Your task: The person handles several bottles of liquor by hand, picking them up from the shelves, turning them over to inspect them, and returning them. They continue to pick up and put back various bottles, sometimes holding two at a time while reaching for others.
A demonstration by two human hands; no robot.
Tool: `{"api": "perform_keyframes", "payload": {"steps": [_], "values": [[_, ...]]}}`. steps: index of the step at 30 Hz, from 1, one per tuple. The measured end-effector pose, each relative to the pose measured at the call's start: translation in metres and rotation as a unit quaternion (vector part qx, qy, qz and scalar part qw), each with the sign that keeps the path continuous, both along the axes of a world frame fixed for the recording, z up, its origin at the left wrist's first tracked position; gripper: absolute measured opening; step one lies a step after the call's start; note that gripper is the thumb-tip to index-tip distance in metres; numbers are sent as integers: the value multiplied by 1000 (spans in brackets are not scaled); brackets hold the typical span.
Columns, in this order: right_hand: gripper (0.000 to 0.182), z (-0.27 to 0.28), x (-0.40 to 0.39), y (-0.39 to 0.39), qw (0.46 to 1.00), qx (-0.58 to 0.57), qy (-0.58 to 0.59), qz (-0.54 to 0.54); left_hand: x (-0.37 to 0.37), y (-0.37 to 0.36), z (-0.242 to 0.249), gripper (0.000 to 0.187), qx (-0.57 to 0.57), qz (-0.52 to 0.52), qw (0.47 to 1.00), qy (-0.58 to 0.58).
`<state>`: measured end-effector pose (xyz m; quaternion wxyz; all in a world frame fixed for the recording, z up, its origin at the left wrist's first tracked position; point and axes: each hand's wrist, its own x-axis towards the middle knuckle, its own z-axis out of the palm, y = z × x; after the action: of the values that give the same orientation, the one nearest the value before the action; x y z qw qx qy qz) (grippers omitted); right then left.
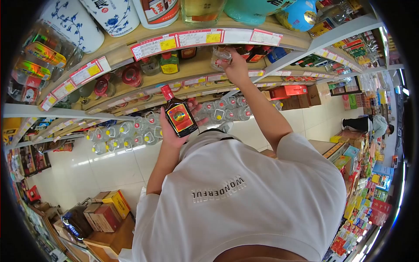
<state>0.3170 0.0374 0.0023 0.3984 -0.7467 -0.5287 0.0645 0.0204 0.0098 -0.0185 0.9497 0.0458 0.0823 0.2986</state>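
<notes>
My left hand (171,136) holds a small dark liquor bottle (179,117) with a red cap and a red and gold label. The bottle leans in the palm, label towards me, and some fingertips show past its right side. My right hand (236,68) reaches into the shelf below the top price strip, its fingers closed on a clear glass bottle (221,58). Part of that bottle is hidden under the shelf above. Left of it on the same shelf stands a green bottle with a yellow label (169,63).
White-and-blue bottles (75,27) line the upper shelf, fronted by a price strip (176,40). Several large clear jugs (126,131) stand on the floor below. Boxes (102,214) sit at lower left. Another person (379,125) is at far right, near stacked goods (362,209).
</notes>
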Motion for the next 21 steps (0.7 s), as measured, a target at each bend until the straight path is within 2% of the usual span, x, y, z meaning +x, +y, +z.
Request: {"api": "perform_keyframes", "payload": {"steps": [3, 4, 7, 10, 13, 21], "values": [[50, -4, 6, 8, 1000, -19, -20, 6, 11, -3, -2, 79, 0, 19, 1000, 17], [47, -1, 6, 10, 999, -44, 17, 9, 14, -5, 0, 77, -6, 31, 999, 21], [44, -13, 14, 16, 998, -45, 21, 29, 16, -8, 3, 75, -6, 39, 999, 8], [44, -14, 16, 17, 999, -17, 13, 47, 17, -8, 6, 74, 4, 48, 999, 12], [44, -17, 16, 17, 997, 13, -52, 49, 13, -7, 4, 75, 2, 56, 997, 47], [62, -15, -8, 9, 993, -11, -107, -39, -8, 1, 8, 76, 14, 33, 997, 64]]}}
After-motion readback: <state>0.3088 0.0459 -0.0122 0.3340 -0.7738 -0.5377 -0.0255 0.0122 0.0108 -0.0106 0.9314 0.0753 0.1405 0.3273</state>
